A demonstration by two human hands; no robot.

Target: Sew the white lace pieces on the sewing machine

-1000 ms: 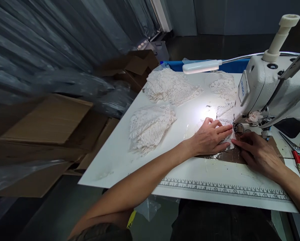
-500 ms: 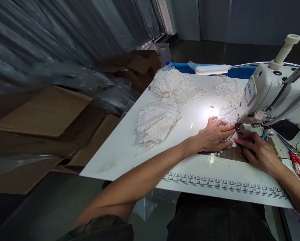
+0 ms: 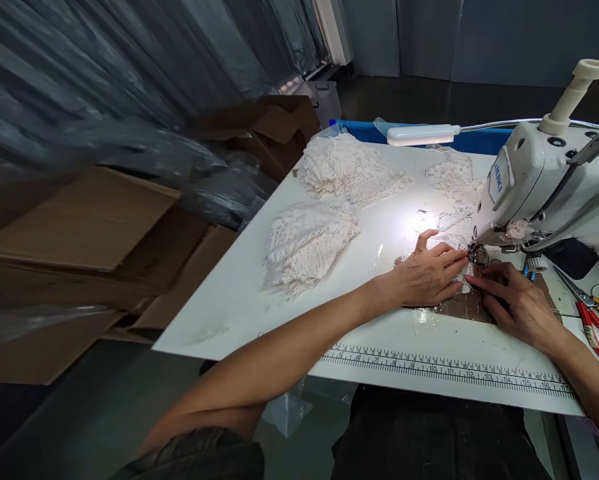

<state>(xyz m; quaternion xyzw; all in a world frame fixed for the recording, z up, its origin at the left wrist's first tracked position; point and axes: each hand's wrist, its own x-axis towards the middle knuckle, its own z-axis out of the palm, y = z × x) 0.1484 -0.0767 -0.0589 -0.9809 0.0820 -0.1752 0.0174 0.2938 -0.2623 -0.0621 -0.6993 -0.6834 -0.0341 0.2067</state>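
At the needle of a white sewing machine [image 3: 524,173], a piece of white lace [image 3: 454,227] lies on the bed, partly hidden under my hands. My left hand [image 3: 432,273] rests flat on this lace, its fingers spread and their tips close to the presser foot. From the right, my right hand [image 3: 517,300] touches the lace edge with a stretched index fingertip, just in front of the foot. Its thumb is apart from that finger, and the other fingers are partly bent. A bright light falls on the lace beyond my left hand.
Two piles of white lace, a far pile [image 3: 349,167] and a near pile [image 3: 309,247], lie on the white table [image 3: 239,313]. Red-handled scissors [image 3: 592,327] sit at the right. A lamp [image 3: 422,135] hangs behind. Cardboard boxes [image 3: 79,220] stand left. A ruler strip [image 3: 444,370] runs along the front.
My left index finger has bent up slightly, and the left hand has shifted a little on the lace. The right hand stays nearly in place. The whole view has shifted slightly.
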